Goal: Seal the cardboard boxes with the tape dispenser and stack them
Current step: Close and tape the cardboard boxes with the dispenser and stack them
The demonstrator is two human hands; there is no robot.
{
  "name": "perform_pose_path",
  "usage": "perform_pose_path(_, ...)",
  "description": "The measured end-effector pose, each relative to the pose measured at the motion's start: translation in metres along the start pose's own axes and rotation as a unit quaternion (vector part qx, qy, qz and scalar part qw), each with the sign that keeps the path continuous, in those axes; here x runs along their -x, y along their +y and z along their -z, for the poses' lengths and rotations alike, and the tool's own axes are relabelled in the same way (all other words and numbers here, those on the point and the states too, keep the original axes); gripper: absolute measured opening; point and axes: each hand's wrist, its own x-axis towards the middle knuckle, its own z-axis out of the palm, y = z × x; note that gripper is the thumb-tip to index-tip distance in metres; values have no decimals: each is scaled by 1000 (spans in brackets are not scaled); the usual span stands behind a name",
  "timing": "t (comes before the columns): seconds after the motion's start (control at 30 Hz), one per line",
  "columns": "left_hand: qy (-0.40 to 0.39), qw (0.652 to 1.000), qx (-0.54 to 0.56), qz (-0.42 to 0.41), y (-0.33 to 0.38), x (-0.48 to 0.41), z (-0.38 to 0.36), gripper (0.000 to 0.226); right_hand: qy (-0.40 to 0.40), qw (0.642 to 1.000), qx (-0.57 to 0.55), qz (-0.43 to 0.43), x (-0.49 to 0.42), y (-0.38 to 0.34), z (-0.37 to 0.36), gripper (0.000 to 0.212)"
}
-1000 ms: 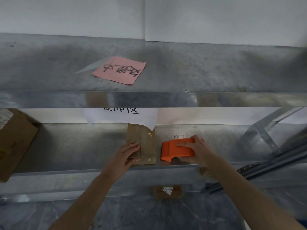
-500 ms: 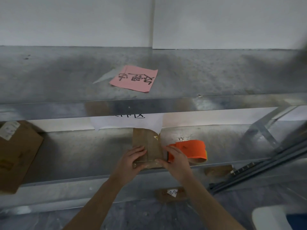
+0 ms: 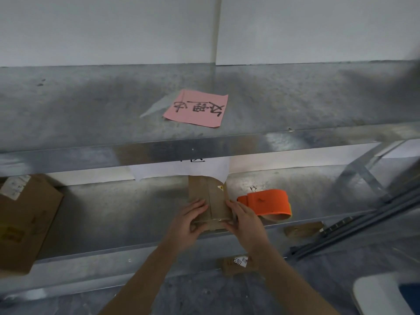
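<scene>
We've got the small box (image 3: 211, 201) mid-shelf (image 3: 125, 212), near the front edge. The left hand (image 3: 188, 221) is at its 7 o'clock corner and the right hand (image 3: 245, 221) at 5, both holding its near end. The tape dispenser (image 3: 266, 202) sits just beside it at 3, same level. The big box (image 3: 25, 223) is well apart at 9. The note (image 3: 196, 108) lies on the upper shelf (image 3: 91, 110), at 12. Another box (image 3: 236, 266) is below, approx. 6.

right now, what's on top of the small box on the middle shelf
The left hand and right hand hold the box at its near end, covering those corners. A hanging paper hides its far end.
</scene>
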Motion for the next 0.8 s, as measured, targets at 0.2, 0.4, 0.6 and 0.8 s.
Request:
perform_pose_path(0.2,-148,987,-62,-15,-30,3,56,92,-29,996,6,80,-1,21,41,48)
perform_pose_path(0.4,-178,982,-55,7,-32,-20,42,75,-64,994,-9,91,-14,11,27,56)
perform_pose_path(0.6,-131,990,20,41,-36,-7,27,68,-11,998,-52,42,-11,11,13,50)
perform_pose_path(0.8,-87,984,102,114,-25,-3,18,54,11,989,-145,-18,-8,3,7,58)
